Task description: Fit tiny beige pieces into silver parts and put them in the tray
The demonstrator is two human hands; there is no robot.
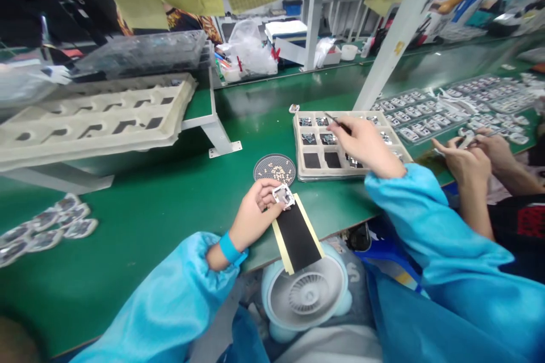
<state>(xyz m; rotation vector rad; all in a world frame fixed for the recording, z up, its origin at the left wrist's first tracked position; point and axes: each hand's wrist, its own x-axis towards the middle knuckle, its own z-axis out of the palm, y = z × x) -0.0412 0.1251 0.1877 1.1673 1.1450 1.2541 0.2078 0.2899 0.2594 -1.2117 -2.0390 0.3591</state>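
Observation:
Between the fingers and thumb of my left hand (255, 210) is a small white-framed part (283, 197) with metal in its middle. It is held just above a black sheet with yellow edges (300, 232), which sticks out past the table's front edge. My right hand (361, 139) grips dark tweezers (338, 123) over a cream compartment tray (313, 172). Small metal-looking pieces (308, 138) lie in several of its compartments. The tweezer tips reach the back row; whether they hold a piece I cannot tell. Close to my left hand, a round grey dish (260, 171) bears small tan bits.
On the right a co-worker's hands (472, 161) hold a small part near trays of white parts (413, 113). White wrapped parts (51, 221) lie at left, below a raised shelf with a moulded tray (170, 119). A slanted post (395, 39) rises behind my tray. A small fan (306, 292) sits below the edge.

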